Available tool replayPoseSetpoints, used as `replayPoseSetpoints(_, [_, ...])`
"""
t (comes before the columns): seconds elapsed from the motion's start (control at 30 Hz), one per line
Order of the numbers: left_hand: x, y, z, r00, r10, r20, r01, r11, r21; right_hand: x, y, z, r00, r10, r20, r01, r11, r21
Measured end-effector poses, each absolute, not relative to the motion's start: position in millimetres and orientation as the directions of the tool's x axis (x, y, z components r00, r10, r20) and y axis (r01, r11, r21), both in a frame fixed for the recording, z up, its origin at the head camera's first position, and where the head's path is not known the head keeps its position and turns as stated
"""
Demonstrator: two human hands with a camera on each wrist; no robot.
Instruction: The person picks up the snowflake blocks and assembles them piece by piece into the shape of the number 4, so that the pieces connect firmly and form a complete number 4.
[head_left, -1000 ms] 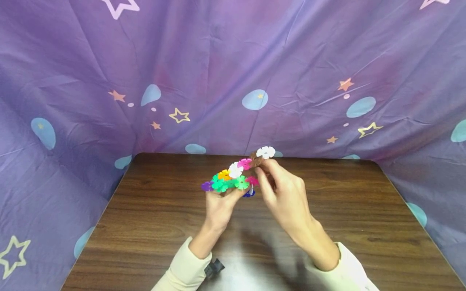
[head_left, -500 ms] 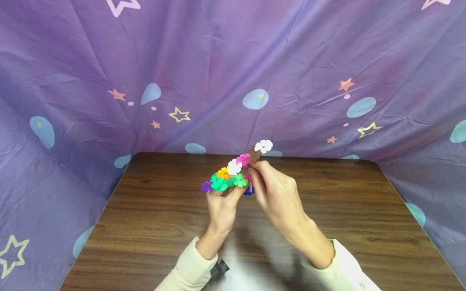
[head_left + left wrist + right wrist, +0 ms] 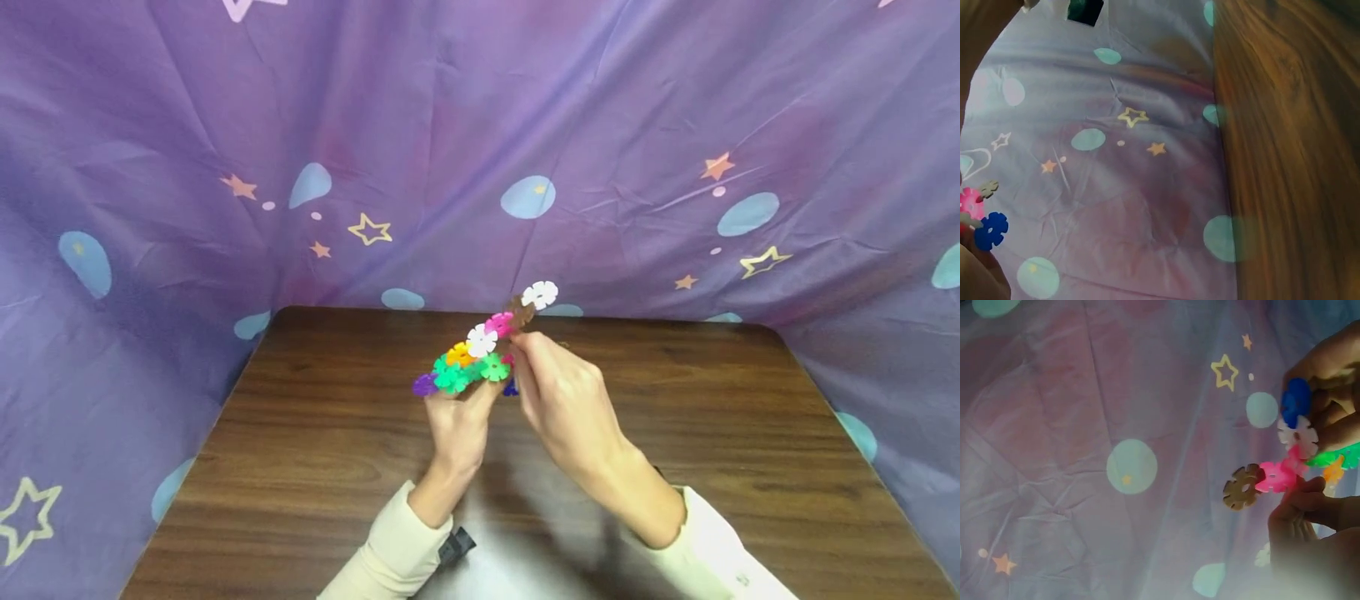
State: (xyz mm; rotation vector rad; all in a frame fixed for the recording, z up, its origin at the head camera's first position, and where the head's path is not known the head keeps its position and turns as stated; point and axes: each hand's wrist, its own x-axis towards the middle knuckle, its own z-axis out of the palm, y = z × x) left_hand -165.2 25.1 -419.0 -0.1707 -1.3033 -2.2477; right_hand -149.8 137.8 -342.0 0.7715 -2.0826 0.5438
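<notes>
A chain of interlocking flower-shaped plastic discs (image 3: 482, 340) is held up above the table, running from a purple disc (image 3: 425, 384) through green, orange, white, pink and brown (image 3: 521, 311) to a white end disc (image 3: 540, 295). My left hand (image 3: 457, 429) grips its lower left part from beneath, by the green discs. Thumb and forefinger of my right hand (image 3: 573, 400) pinch at the pink discs, seen in the right wrist view beside the pink disc (image 3: 1277, 477). A blue disc (image 3: 1296, 402) hangs on a short branch near the left fingers, mostly hidden in the head view.
The brown wood-grain table (image 3: 337, 433) lies under both hands. Behind and at both sides hangs a purple cloth (image 3: 420, 125) with stars and blue spots. A black strap piece (image 3: 456, 546) sits at the left cuff.
My right hand has shifted left along the chain, from beside the brown disc to the pink ones. The white end has risen slightly, and the blue disc is now more covered.
</notes>
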Motion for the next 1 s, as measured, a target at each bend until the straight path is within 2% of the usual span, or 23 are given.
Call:
replayPoseSetpoints(0.3, [-167.8,15.6,-415.3,-0.847,-0.312,0.43,0.521,-0.324,0.79,-147.8,147.3,-336.1,-0.514,-0.267,0.815,-0.709,0.666,-0.229])
replayPoseSetpoints(0.5, [-171.4,9.6,-410.0,-0.855,-0.286,0.433,0.512,-0.326,0.795,-143.5,168.5,-342.3,-0.539,-0.106,0.835,-0.68,0.64,-0.358])
replayPoseSetpoints(0.6, [-171.8,8.8,-408.4,-0.861,-0.282,0.424,0.504,-0.353,0.788,-143.8,186.3,-360.6,-0.631,-0.073,0.772,-0.607,0.666,-0.433])
replayPoseSetpoints(0.77, [-171.0,7.7,-407.4,-0.875,-0.271,0.401,0.479,-0.373,0.794,-150.3,210.6,-411.4,-0.823,-0.154,0.547,-0.462,0.742,-0.486])
replayPoseSetpoints(1.0, [-166.6,8.4,-406.6,-0.888,-0.254,0.382,0.455,-0.38,0.805,-158.3,223.3,-467.7,-0.94,-0.222,0.259,-0.329,0.796,-0.508])
